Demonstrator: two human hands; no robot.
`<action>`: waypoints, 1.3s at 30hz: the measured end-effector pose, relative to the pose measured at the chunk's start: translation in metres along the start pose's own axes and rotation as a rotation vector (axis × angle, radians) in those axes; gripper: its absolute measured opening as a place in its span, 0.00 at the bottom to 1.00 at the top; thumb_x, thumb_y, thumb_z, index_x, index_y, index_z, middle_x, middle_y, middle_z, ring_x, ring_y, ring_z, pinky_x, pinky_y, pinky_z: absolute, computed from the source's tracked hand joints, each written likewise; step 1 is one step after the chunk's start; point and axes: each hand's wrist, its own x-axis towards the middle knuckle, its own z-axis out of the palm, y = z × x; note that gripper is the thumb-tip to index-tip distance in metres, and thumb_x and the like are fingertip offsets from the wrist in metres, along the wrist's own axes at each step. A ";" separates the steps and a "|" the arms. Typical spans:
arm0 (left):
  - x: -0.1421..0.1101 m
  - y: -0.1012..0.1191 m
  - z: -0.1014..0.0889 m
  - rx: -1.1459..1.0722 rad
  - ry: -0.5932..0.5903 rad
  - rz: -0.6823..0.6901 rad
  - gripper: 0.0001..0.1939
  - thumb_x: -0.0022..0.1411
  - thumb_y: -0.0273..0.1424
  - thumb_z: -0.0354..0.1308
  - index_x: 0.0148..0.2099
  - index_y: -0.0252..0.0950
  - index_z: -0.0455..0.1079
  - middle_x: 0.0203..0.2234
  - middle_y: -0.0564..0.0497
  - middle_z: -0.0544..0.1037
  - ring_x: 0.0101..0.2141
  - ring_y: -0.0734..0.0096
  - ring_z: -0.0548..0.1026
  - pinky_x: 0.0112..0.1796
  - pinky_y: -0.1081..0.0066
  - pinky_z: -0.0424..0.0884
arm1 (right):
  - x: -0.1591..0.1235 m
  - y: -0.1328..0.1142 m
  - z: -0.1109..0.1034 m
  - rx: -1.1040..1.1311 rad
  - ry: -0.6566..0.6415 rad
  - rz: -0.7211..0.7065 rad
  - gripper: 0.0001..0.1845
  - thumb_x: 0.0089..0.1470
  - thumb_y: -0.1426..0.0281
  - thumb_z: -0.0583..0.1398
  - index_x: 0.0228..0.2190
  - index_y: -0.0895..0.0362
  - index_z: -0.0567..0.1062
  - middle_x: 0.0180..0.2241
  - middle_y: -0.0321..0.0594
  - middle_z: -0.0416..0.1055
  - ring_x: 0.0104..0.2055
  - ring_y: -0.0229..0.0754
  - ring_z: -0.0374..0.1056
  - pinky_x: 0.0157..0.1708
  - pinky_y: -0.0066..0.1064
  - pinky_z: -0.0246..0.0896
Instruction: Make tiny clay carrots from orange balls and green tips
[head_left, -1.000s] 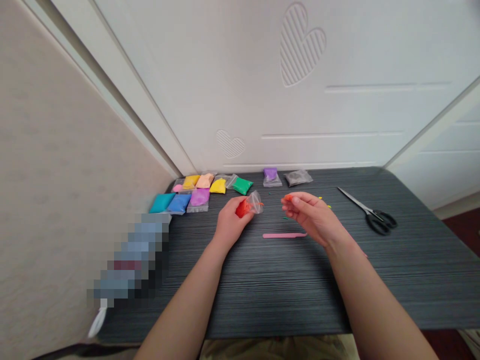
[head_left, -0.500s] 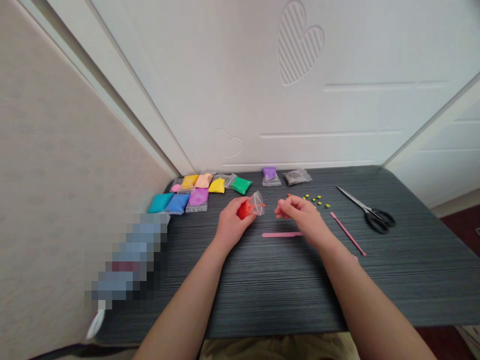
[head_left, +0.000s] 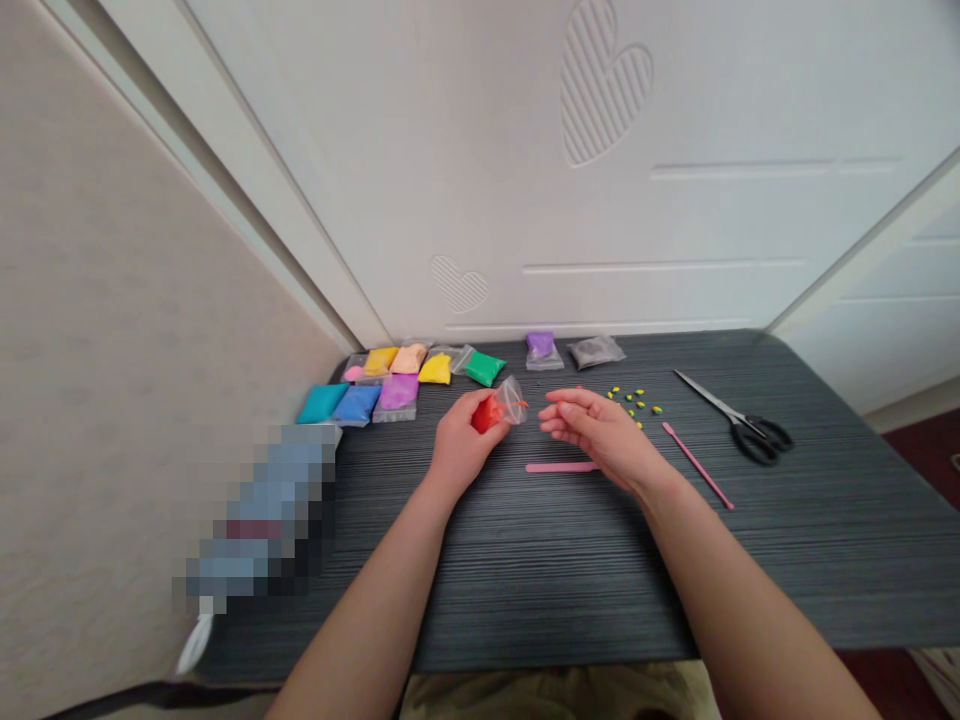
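My left hand (head_left: 456,442) is closed round a small clear zip bag of red clay (head_left: 488,413), its open mouth facing right. A thin strand of red clay (head_left: 523,404) sticks out of that mouth. Just to the right, apart from the bag, my right hand (head_left: 592,428) has its fingers loosely stretched out, with nothing visible in them. Beneath it lies a flat pink modelling tool (head_left: 553,468), its right end hidden by the hand. Several tiny yellow-and-green clay pieces (head_left: 640,405) are scattered beyond the right hand, some partly covered.
Bags of green (head_left: 484,369), purple (head_left: 540,346) and grey clay (head_left: 597,350) lie along the table's back edge. More coloured bags, including a blue one (head_left: 355,405), sit at left. A second pink tool (head_left: 697,465) and black-handled scissors (head_left: 750,428) are at right.
The fingers of my right hand have gone from a pinch to loosely spread, and the hand has shifted slightly left towards the bag. My left hand still holds the bag.
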 end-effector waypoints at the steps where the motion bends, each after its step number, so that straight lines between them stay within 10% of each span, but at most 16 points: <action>1: 0.000 0.000 0.000 0.001 -0.001 0.000 0.19 0.49 0.36 0.57 0.45 0.37 0.64 0.39 0.50 0.73 0.40 0.67 0.70 0.42 0.67 0.65 | 0.000 0.000 0.000 0.000 -0.006 0.002 0.12 0.49 0.65 0.57 0.36 0.56 0.68 0.33 0.38 0.71 0.32 0.32 0.67 0.35 0.26 0.60; 9: 0.000 0.000 -0.001 -0.008 -0.009 -0.020 0.20 0.49 0.38 0.56 0.45 0.37 0.64 0.40 0.49 0.73 0.40 0.66 0.70 0.42 0.66 0.65 | -0.002 -0.005 0.001 -0.011 0.003 -0.033 0.15 0.51 0.60 0.55 0.22 0.58 0.67 0.16 0.32 0.64 0.16 0.28 0.56 0.18 0.22 0.49; 27: 0.002 -0.003 -0.003 -0.025 0.015 -0.073 0.21 0.49 0.38 0.56 0.46 0.38 0.65 0.40 0.49 0.73 0.40 0.65 0.70 0.42 0.65 0.65 | -0.004 -0.025 -0.022 0.082 0.228 -0.308 0.07 0.42 0.68 0.62 0.26 0.52 0.67 0.27 0.30 0.64 0.28 0.30 0.62 0.33 0.26 0.60; 39: 0.002 -0.004 -0.003 -0.002 0.017 -0.061 0.21 0.50 0.39 0.56 0.46 0.38 0.64 0.41 0.49 0.72 0.40 0.65 0.70 0.42 0.65 0.65 | 0.001 0.001 -0.007 -0.692 0.197 -0.305 0.09 0.49 0.62 0.56 0.28 0.55 0.71 0.26 0.37 0.68 0.28 0.38 0.62 0.31 0.32 0.55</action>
